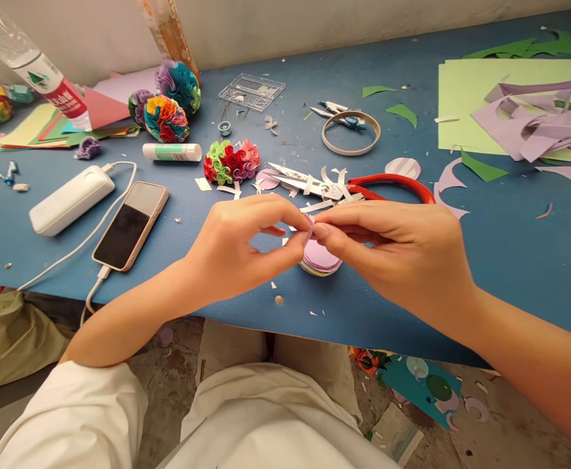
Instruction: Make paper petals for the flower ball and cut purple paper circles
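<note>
Fingers point(281, 257): nearly closed on both sides, thumb tips against forefingers; your left hand point(231, 238) and right hand point(403, 244) meet, pinching a small lilac paper piece point(309, 225) between them.
Lilac paper piece: raised above the near-middle of the surface point(525, 267), mostly covered by your fingertips.
Disc stack point(322, 256): just below your fingertips, lilac on top, paler edges beneath.
Scissors point(332, 189): lying just beyond your hands, blades to the left, red handles to the right, paper strips around them.
Paper flower ball point(231, 161): left of the blades, red, green and pink.
Left side: your phone point(130, 226) beside a white power bank point(72, 200), glue stick point(172, 152) farther off.
Far right: lilac offcuts point(515, 124) on pale green sheets point(454, 98).
</note>
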The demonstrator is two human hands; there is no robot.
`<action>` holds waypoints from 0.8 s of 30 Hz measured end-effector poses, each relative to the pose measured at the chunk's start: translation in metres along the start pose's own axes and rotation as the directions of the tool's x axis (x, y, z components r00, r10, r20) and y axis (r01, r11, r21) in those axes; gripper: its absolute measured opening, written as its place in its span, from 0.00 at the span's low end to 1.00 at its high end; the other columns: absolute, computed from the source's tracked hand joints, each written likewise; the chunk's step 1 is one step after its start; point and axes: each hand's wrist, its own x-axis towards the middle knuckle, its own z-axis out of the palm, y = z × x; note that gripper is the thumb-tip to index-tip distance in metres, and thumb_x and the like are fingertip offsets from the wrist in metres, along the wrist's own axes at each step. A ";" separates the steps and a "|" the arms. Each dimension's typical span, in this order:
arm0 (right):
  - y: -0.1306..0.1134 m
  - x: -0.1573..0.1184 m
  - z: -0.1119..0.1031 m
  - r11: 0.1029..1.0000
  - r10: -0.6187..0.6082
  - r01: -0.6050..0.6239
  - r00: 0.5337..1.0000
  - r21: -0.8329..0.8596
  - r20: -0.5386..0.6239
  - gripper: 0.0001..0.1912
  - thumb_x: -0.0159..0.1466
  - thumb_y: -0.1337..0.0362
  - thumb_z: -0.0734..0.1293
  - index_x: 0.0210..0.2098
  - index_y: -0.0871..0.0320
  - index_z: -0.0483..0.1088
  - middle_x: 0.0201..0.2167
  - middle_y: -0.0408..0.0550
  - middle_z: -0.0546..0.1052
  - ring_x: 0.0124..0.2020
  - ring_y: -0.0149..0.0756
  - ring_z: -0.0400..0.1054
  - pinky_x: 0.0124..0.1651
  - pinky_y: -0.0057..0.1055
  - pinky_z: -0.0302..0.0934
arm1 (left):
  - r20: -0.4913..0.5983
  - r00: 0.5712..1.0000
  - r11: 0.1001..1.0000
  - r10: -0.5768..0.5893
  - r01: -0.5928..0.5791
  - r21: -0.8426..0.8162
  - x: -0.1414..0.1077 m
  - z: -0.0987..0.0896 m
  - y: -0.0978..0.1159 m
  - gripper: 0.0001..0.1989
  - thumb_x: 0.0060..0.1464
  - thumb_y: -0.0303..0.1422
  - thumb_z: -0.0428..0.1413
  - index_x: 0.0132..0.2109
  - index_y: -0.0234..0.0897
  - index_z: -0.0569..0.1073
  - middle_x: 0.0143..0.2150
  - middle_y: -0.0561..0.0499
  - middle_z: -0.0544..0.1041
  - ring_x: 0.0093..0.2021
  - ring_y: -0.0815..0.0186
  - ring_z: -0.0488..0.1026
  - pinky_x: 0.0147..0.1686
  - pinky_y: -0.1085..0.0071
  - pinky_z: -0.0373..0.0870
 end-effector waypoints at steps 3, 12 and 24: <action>0.000 -0.001 0.001 0.999 -0.026 0.026 1.000 -0.020 -0.017 0.07 0.63 0.65 0.67 0.33 0.50 0.78 0.31 0.38 0.81 0.27 0.30 0.74 0.28 0.25 0.68 | -0.028 0.999 0.998 -0.034 0.033 -0.057 -0.001 0.000 0.000 0.02 0.55 0.30 0.57 0.35 0.38 0.75 0.35 0.52 0.80 0.36 0.71 0.77 0.38 0.75 0.79; -0.001 -0.002 0.003 0.989 -0.104 0.088 0.986 -0.122 -0.131 0.07 0.62 0.68 0.68 0.35 0.51 0.78 0.31 0.37 0.82 0.25 0.28 0.75 0.26 0.21 0.69 | -0.142 0.989 0.993 0.032 -0.048 -0.108 -0.002 0.007 -0.008 0.03 0.56 0.27 0.56 0.36 0.36 0.75 0.35 0.53 0.79 0.37 0.71 0.77 0.40 0.74 0.79; -0.001 -0.001 0.001 0.993 -0.062 0.056 0.996 -0.103 -0.056 0.06 0.61 0.69 0.68 0.30 0.54 0.77 0.22 0.35 0.78 0.21 0.24 0.70 0.24 0.19 0.64 | -0.130 0.973 0.980 0.192 -0.184 0.071 0.002 0.006 -0.011 0.04 0.52 0.22 0.59 0.33 0.34 0.77 0.34 0.51 0.78 0.34 0.73 0.74 0.36 0.76 0.75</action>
